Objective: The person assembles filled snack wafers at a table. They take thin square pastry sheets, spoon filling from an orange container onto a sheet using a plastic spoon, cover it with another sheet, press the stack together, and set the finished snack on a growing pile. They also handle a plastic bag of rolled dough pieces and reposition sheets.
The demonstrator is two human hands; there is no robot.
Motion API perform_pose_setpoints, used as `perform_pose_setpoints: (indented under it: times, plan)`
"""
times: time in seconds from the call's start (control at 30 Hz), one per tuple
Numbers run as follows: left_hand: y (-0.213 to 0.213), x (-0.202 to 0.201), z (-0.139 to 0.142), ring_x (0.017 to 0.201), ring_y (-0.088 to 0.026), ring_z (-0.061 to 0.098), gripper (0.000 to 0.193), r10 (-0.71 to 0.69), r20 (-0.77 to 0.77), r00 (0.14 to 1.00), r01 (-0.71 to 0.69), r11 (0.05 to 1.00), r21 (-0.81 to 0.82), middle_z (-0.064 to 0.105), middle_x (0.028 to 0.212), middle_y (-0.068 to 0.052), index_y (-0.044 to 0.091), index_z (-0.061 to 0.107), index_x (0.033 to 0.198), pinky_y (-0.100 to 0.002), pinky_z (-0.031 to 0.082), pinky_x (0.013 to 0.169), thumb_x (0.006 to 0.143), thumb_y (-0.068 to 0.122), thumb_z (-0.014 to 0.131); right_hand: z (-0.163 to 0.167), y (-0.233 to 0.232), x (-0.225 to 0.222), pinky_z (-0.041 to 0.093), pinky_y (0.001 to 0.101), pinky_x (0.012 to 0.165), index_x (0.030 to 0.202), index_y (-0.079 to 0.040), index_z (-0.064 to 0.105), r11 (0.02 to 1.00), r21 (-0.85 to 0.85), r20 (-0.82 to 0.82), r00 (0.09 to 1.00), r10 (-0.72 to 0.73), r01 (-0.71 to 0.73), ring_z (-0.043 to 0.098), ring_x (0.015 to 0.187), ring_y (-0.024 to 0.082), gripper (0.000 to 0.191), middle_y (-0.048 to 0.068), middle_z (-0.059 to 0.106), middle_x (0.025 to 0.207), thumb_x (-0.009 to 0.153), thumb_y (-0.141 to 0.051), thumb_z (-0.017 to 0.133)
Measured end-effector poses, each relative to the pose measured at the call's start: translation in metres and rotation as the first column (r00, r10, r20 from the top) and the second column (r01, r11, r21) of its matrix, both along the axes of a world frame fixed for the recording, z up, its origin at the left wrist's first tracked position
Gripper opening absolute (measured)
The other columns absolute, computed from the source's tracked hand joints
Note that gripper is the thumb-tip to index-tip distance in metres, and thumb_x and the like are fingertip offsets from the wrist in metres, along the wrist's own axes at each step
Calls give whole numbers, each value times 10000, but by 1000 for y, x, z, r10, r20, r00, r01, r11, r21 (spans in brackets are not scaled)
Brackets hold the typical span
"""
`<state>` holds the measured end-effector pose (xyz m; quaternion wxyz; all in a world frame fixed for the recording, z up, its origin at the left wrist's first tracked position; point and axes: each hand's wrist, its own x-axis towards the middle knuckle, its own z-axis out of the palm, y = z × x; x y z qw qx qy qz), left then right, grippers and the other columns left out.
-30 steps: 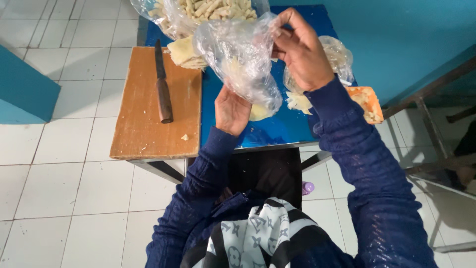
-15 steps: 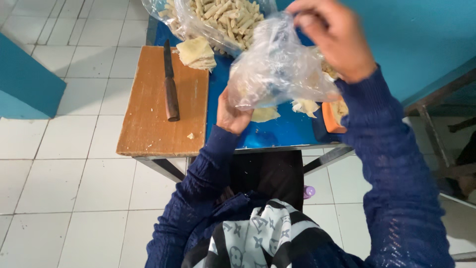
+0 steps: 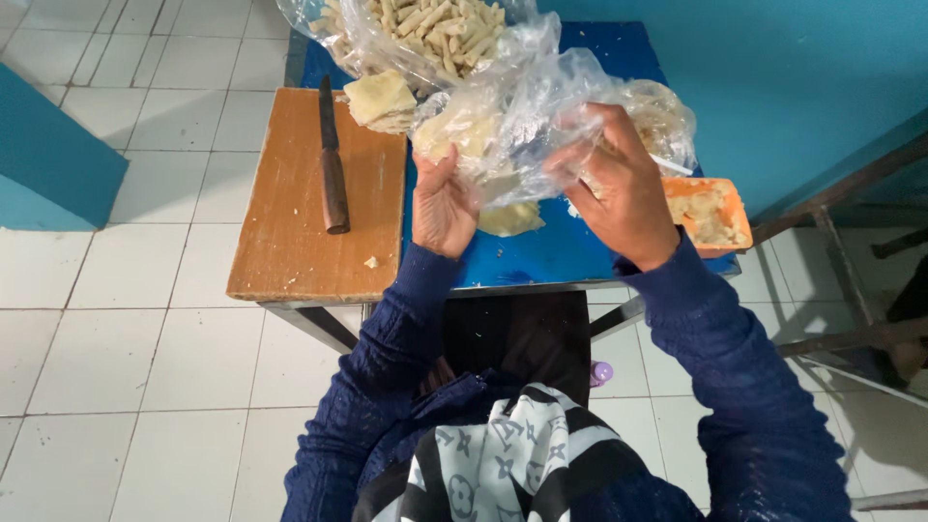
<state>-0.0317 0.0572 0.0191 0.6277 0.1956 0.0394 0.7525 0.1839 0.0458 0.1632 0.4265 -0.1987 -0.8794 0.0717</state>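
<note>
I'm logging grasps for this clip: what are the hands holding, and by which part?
Both hands hold one clear plastic bag: the left hand at its lower left edge, the right hand bunching its right side.

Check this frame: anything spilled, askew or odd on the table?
Only minor things: pale crumbs lie loose on the wooden cutting board, and the orange tray overhangs the blue table at its right edge. The knife lies flat on the board.
</note>
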Motion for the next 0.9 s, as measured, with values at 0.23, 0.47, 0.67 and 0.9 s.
perform_pose_setpoints:
  times: [0.23, 0.47, 0.67, 0.9]
  plan:
    - [-15, 1, 23, 1445, -266, 521, 549, -107, 266, 958, 7, 936, 351, 467, 1630, -76, 244, 230, 1706, -366, 463, 1159, 1205, 371, 416, -38, 28, 31, 487, 225, 638, 1242, -30, 604, 228, -857, -423, 884, 202, -462, 738, 888, 175, 314, 126, 718, 1253, 948, -135, 572]
    - [-28, 20, 43, 1526, -271, 376, 606, 61, 73, 995, -77, 968, 240, 271, 1732, -102, 263, 135, 1711, -440, 314, 1286, 1153, 335, 360, -55, 36, 7, 515, 286, 650, 1230, -55, 598, 601, -770, -165, 976, 140, -217, 657, 880, 159, 257, 107, 686, 1107, 1006, -166, 660]
    - [-35, 20, 41, 1587, -318, 304, 658, -45, 141, 989, -1, 950, 311, 217, 1756, -123, 157, 131, 1715, -479, 283, 1316, 1111, 239, 380, -62, 36, -14, 573, 382, 1056, 1476, -126, 498, 681, -568, -286, 887, 364, -462, 603, 1331, 202, 473, 47, 567, 1468, 1034, -168, 660]
    - [-39, 20, 42, 1542, -294, 338, 673, -52, 72, 996, 33, 969, 243, 208, 1746, -54, 269, 118, 1699, -490, 345, 1242, 1089, 238, 403, -58, 49, -35, 441, 430, 1169, 1530, -151, 506, 950, -286, 138, 976, 171, -126, 556, 1395, 323, 629, 132, 582, 1531, 936, -79, 703]
